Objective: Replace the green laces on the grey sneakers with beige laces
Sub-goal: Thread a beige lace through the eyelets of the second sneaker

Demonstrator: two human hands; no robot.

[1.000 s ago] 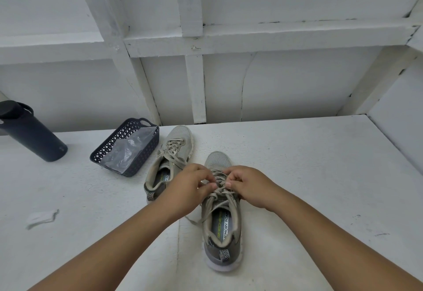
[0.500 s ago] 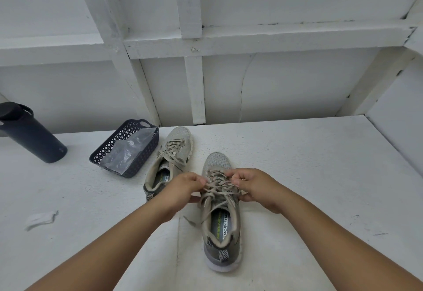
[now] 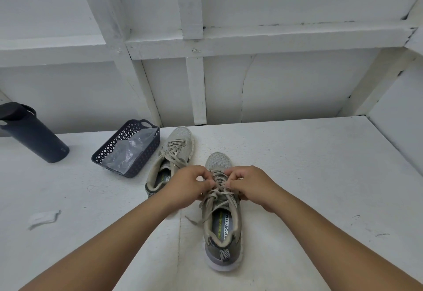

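Both the left hand and right hand are pinching, seemingly, the beige lace (near sneaker); uneven pulling risks lopsided ends.

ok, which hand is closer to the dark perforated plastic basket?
Left. The left hand works the laces of the near grey sneaker, just right of the dark perforated plastic basket, with the far sneaker between them. The right hand sits across the laces, farther away.

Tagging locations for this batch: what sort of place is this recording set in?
Probably a storage nook or built-in shelf bay, not a workshop: a white painted ledge backed by a white framed panel wall, with a dark basket and water bottle on it.
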